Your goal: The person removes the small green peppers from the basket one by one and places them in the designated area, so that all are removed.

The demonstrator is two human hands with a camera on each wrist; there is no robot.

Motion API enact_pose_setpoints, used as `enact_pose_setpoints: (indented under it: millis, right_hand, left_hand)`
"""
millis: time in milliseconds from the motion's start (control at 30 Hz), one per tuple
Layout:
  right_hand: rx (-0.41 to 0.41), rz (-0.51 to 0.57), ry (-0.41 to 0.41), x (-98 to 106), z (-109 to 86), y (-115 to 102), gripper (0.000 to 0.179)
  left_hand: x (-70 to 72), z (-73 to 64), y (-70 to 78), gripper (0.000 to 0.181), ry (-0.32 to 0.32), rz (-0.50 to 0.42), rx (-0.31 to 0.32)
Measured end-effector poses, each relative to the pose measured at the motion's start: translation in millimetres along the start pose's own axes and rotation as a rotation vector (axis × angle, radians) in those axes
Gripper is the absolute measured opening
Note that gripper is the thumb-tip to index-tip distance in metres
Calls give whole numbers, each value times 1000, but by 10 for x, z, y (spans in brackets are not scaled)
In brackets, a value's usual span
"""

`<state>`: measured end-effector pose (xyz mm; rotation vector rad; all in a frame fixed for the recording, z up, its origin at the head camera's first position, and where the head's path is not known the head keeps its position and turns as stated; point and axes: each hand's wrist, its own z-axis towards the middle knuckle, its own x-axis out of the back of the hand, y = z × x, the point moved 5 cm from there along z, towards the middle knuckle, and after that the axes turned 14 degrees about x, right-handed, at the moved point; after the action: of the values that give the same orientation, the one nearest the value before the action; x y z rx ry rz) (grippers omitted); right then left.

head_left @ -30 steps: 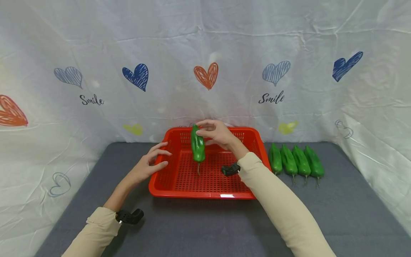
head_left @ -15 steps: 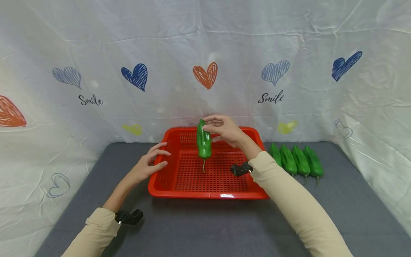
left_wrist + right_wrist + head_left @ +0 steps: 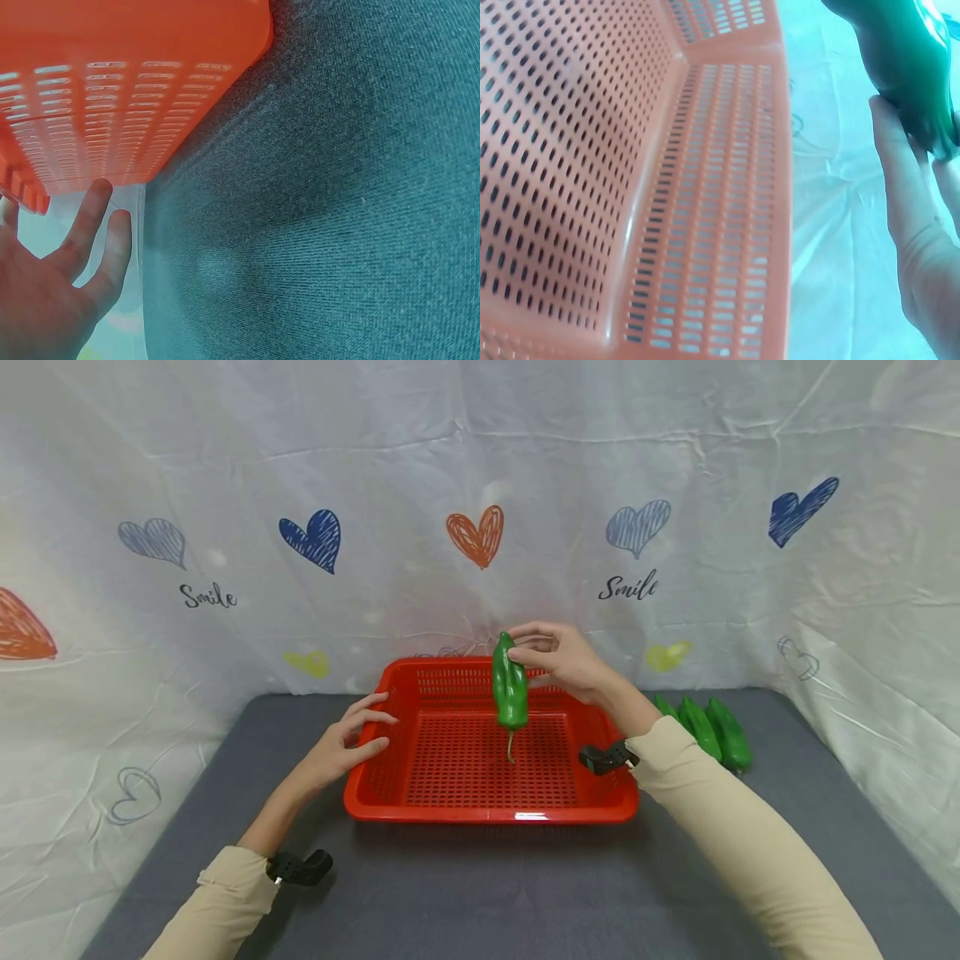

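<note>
A glossy green pepper hangs stem down above the red plastic basket. My right hand pinches it near its pointed tip, thumb in front and fingers behind. In the right wrist view the pepper appears beyond the basket's slotted wall. At the basket's left rim my left hand rests with fingers spread, holding nothing. The left wrist view has that hand beside the basket's outer wall; whether every finger touches it I cannot tell.
Several green peppers lie in a row on the grey cloth right of the basket, partly hidden by the right forearm. A white curtain printed with hearts stands behind the table.
My right hand has carried the pepper rightward and slightly up, over the basket. The right forearm now covers more of the row of peppers. My left hand stays at the rim.
</note>
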<state>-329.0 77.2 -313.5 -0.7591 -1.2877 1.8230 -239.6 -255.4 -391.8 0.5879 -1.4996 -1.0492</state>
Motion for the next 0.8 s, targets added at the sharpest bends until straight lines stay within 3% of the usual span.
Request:
enact_pose_setpoints:
  millis: [433,800]
  right_hand:
    - [-3,-44,57,352,-297,-124,39]
    - [12,36,100,692,-560,-214,35]
  left_hand:
    - [1,1,-19,32,1,1,4]
    - [-3,-2,2,32,0,7,7]
